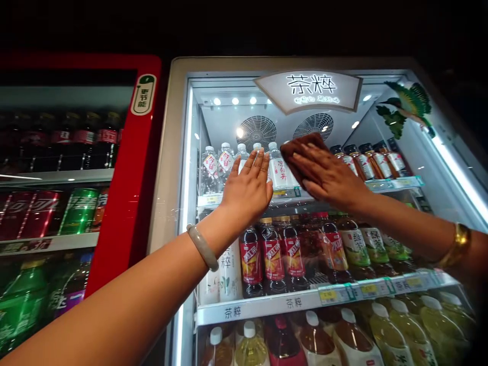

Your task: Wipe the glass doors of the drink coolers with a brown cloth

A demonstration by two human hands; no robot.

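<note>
My left hand (247,185) is raised in front of the glass door of a lit drinks fridge (173,168), its fingers stretched out and holding nothing. The palm faces the glass; whether it touches the pane I cannot tell for sure. To its right, my right hand (328,175) presses a folded brown cloth (305,147) against the door, fingers laid over it. Behind the hands, white-capped water bottles (280,173) and amber bottles (371,162) stand on the top shelf. A bangle is on each wrist.
A red-framed fridge (125,203) with bottles and cans stands at the left. Inside the lit fridge, red-labelled tea bottles (272,254) and green-labelled bottles (354,241) fill the middle shelf. Larger bottles (356,335) stand below. A fan-shaped sign (308,91) sits at the door's top.
</note>
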